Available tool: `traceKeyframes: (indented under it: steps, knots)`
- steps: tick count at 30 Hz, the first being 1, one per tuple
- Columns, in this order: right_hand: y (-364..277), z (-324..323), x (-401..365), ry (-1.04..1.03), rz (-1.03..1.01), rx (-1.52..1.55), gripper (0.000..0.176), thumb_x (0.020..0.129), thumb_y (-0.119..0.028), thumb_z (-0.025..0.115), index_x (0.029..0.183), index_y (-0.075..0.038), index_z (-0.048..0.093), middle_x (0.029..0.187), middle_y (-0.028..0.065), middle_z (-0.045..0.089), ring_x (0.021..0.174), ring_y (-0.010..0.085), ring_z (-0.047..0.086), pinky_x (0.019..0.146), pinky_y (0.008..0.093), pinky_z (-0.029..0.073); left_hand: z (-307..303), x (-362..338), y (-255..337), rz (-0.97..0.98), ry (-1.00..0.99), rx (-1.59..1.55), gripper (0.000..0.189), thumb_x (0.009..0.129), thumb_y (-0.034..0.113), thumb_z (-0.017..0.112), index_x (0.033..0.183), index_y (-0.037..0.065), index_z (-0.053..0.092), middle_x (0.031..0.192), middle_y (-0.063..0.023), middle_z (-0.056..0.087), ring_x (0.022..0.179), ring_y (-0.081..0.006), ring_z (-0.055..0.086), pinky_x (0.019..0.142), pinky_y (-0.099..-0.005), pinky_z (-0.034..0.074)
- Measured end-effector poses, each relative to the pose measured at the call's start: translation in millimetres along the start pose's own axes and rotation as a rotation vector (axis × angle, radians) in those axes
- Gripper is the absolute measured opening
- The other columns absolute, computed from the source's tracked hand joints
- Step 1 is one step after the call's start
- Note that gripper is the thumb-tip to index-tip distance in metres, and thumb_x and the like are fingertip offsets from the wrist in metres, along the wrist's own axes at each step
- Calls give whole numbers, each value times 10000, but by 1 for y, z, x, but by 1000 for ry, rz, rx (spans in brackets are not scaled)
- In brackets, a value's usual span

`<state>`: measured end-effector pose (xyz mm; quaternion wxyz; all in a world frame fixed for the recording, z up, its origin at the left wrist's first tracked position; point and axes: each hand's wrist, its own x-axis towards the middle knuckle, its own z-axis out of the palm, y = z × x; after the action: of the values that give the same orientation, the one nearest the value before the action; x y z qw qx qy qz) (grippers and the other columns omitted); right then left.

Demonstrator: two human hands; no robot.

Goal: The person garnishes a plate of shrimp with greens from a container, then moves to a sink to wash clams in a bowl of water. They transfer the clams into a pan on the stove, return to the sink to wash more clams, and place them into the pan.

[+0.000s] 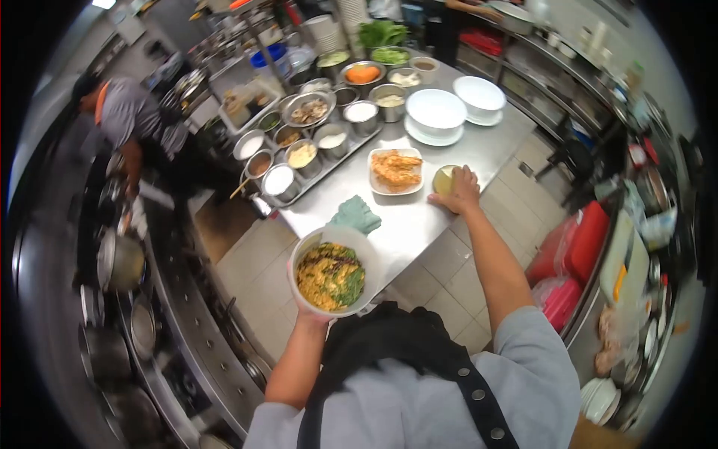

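Note:
My left hand (308,314) grips a white plastic tub (376,258) from beneath, near my apron. Inside the tub lies a yellow-orange food mixture (321,280) with dark bits and green leaves along one side. Over the steel table's right part, my right hand (461,193) is closed around a small cup (443,182) with pale yellow contents. Just left of that cup is a white dish (396,191) of orange-golden fried food (396,170). A crumpled green cloth (356,215) rests on the table beyond the tub.
Metal containers of ingredients (302,156) crowd the table's left side. White bowls (436,111) stand at its far right. A co-worker (142,120) is at the stove with pots (120,258) on the left. Red containers (580,243) sit at the right.

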<state>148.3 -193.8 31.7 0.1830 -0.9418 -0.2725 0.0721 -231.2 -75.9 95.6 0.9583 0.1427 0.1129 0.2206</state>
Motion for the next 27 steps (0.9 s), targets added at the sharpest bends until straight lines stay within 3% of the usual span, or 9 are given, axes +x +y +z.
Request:
traceKeyframes:
  steps: [3, 6, 8, 11, 13, 15, 20, 22, 27]
  knots:
    - [-1, 5, 22, -55, -166, -87, 1108, 547, -603, 831, 1415, -101, 359, 1530, 215, 238, 1414, 406, 211, 1135, 528, 225, 6, -1, 3, 28, -36, -126, 808, 905, 691, 364, 1426, 74, 403, 1386, -195, 485, 1237, -386, 504, 1023, -571, 426]
    - [-24, -32, 20, 141, -190, -189, 935, 635, -536, 822, 1359, -86, 436, 1469, 203, 350, 1358, 372, 330, 1102, 539, 282, 7, 8, 11, 20, -134, -156, 844, 894, 714, 352, 1437, 70, 386, 1411, -203, 460, 1272, -388, 475, 1049, -571, 397]
    - [-57, -59, 0, 212, -447, 402, 626, 753, -400, 783, 1223, -55, 557, 1330, 160, 528, 1222, 323, 509, 1026, 452, 404, 9, 14, 17, 37, -159, 3, 855, 894, 716, 346, 1440, 58, 377, 1415, -207, 455, 1278, -388, 471, 1055, -562, 391]
    - [-140, -112, -79, -340, -846, 761, 202, 865, -122, 676, 1051, -56, 632, 1055, 92, 658, 962, 263, 640, 846, 360, 501, -23, 36, 21, 4, -15, 76, 860, 897, 712, 317, 1427, 40, 393, 1413, -212, 455, 1264, -393, 482, 1039, -569, 402]
    - [-175, -112, -106, -553, -1232, 676, 148, 901, -127, 586, 1039, -94, 629, 1009, 109, 643, 924, 301, 622, 814, 385, 491, -39, 54, 15, -18, 14, 167, 859, 910, 699, 307, 1428, 19, 388, 1413, -209, 464, 1281, -372, 474, 1079, -512, 370]
    - [-202, -104, -116, -808, -1084, 329, 155, 917, -163, 532, 1010, -74, 619, 1019, 137, 618, 952, 354, 597, 810, 414, 491, -45, 67, 8, -31, 71, 155, 857, 915, 693, 296, 1417, 7, 402, 1409, -198, 478, 1287, -356, 473, 1092, -485, 359]
    - [-214, -51, -105, -495, -1326, 263, 198, 772, -121, 593, 947, -40, 637, 1017, 166, 619, 970, 347, 583, 840, 426, 486, -34, 80, 13, -19, 63, 84, 812, 929, 662, 281, 1412, 24, 420, 1409, -184, 481, 1291, -347, 470, 1096, -486, 353]
    - [-219, -47, -105, -461, -1393, 196, 210, 760, -125, 598, 947, -43, 645, 1032, 156, 618, 995, 340, 575, 857, 417, 485, -40, 82, 19, -72, -77, 68, 778, 930, 638, 311, 1403, 32, 428, 1387, -163, 507, 1275, -337, 490, 1082, -475, 375]
    - [-220, -47, -101, -488, -1446, -3, 210, 742, -169, 628, 916, -61, 672, 1057, 124, 619, 1002, 305, 585, 845, 400, 496, -46, 75, 17, -81, 80, 51, 779, 932, 648, 279, 1410, 51, 426, 1404, -173, 487, 1296, -352, 464, 1095, -507, 349]
